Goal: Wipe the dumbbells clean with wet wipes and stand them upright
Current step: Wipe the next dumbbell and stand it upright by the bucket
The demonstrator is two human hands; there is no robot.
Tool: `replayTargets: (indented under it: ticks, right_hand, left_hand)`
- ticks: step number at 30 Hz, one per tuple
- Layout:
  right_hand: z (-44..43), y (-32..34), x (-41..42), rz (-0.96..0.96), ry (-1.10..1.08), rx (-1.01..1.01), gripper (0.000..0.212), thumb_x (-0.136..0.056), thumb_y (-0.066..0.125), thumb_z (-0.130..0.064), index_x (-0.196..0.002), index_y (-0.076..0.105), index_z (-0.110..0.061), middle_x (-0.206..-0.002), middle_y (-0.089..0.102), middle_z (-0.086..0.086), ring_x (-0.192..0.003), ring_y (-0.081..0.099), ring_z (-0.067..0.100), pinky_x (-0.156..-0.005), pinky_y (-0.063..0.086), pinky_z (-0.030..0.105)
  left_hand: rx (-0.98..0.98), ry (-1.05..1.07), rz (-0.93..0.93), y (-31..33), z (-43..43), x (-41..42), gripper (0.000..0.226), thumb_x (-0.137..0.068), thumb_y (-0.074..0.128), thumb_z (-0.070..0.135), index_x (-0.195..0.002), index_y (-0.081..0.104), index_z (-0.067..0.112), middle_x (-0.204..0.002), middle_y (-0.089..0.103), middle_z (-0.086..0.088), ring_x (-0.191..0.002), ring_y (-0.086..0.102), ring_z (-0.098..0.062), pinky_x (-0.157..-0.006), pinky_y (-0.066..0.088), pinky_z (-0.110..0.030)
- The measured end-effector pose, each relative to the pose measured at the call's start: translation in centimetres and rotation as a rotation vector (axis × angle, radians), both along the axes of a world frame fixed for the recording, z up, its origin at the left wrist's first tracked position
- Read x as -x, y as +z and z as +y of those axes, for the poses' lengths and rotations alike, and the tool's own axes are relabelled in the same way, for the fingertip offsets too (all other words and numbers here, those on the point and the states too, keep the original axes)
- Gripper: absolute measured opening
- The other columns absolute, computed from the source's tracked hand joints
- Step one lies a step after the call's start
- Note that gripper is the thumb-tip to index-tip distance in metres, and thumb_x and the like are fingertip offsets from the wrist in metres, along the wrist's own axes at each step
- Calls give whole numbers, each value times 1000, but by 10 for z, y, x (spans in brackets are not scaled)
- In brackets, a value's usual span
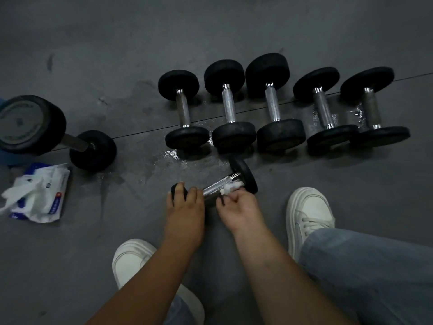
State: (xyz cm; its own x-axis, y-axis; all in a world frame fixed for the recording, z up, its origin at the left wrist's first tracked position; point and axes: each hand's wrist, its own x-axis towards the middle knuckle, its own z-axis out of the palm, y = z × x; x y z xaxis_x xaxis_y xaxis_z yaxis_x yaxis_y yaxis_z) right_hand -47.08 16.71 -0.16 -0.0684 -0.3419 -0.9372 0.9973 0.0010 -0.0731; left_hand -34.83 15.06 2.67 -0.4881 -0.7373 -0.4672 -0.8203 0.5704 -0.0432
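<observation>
A small black dumbbell (242, 175) with a knurled metal handle lies on the grey floor in front of me. My left hand (185, 202) grips its near weight head, which is mostly hidden under my fingers. My right hand (236, 207) presses a crumpled white wet wipe (232, 187) against the handle close to the far head. Behind it, several black dumbbells (228, 106) lie side by side in a row. A larger dumbbell (30, 125) lies at the far left. The wet wipes pack (44, 192), blue and white with wipes pulled out, lies on the floor at left.
My two white shoes (131, 261) (309, 216) and jeans legs (375, 273) frame the small dumbbell. Wet patches (171, 154) shine on the floor near the row. A thin seam (140, 133) crosses the floor under the row. A blue object (9, 158) sits under the large dumbbell.
</observation>
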Motion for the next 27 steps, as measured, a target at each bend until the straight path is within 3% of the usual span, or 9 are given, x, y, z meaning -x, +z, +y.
replayTargets:
  ticks: [4, 9, 11, 13, 15, 19, 21, 24, 27]
  right_hand:
    - [-13, 5, 3, 15, 90, -87, 31, -89, 29, 8, -88, 53, -12, -129, 54, 13, -119, 51, 21, -100, 31, 31]
    - [-9, 6, -9, 184, 187, -86, 36, -88, 33, 7, -103, 55, -18, -99, 60, 2, -97, 53, 13, -98, 28, 32]
    - [-15, 3, -3, 181, 219, -125, 27, -91, 36, 4, -92, 56, -15, -88, 58, 4, -90, 54, 15, -95, 35, 31]
    - [-14, 3, -1, 231, 231, -143, 25, -93, 39, 2, -92, 59, -13, -81, 58, 5, -78, 56, 14, -80, 43, 26]
    - [0, 12, -9, 462, 330, -126, 23, -96, 43, -2, -102, 64, -12, -78, 62, 4, -71, 58, 11, -65, 46, 20]
    - [21, 31, -17, 1366, 913, -57, 22, -96, 53, -20, -110, 70, -20, -97, 72, -6, -84, 62, 1, -75, 44, 13]
    - [6, 33, -2, 1663, 1282, -83, 24, -98, 45, -23, -114, 63, -24, -105, 69, -6, -92, 62, 6, -77, 45, 19]
    - [-5, 34, 19, 1748, 1753, -227, 20, -97, 36, -11, -111, 49, -15, -102, 60, 7, -91, 61, 31, -66, 38, 31]
    - [-2, 36, 15, 1835, 2061, -198, 33, -96, 36, -7, -129, 41, -9, -127, 54, 15, -94, 64, 33, -67, 44, 36]
  left_hand:
    - [59, -11, 66, -7, 1, -3, 46, -73, 55, 12, -118, 62, 5, -114, 64, -11, -123, 48, -43, -101, 41, -56]
    - [32, -6, 47, -7, -1, -2, 44, -75, 60, 12, -119, 61, 7, -118, 63, -10, -127, 45, -44, -103, 40, -56]
    - [10, 3, 43, -4, -2, -2, 46, -79, 47, 13, -124, 57, 8, -124, 60, -9, -132, 40, -43, -107, 35, -55]
    - [-17, -10, 28, -1, -4, -1, 51, -85, 41, 14, -135, 47, 10, -136, 50, -7, -140, 29, -41, -114, 25, -52]
    - [-19, -1, 46, -1, -7, -2, 53, -90, 43, 15, -142, 39, 12, -143, 43, -5, -144, 19, -39, -117, 18, -50]
    - [-37, 1, 28, 2, -10, 0, 52, -96, 42, 19, -147, 33, 14, -148, 36, -2, -147, 10, -37, -120, 13, -49]
    - [-40, 12, 47, 2, -11, 0, 52, -96, 43, 18, -147, 35, 13, -148, 38, -3, -147, 11, -37, -120, 13, -51]
    - [-66, 18, 32, 2, -15, 0, 54, -94, 44, 18, -147, 35, 13, -147, 38, -4, -148, 11, -36, -119, 14, -52]
    - [-101, 14, 10, 4, -21, 0, 56, -92, 48, 21, -146, 35, 14, -147, 38, -3, -148, 10, -35, -119, 16, -51]
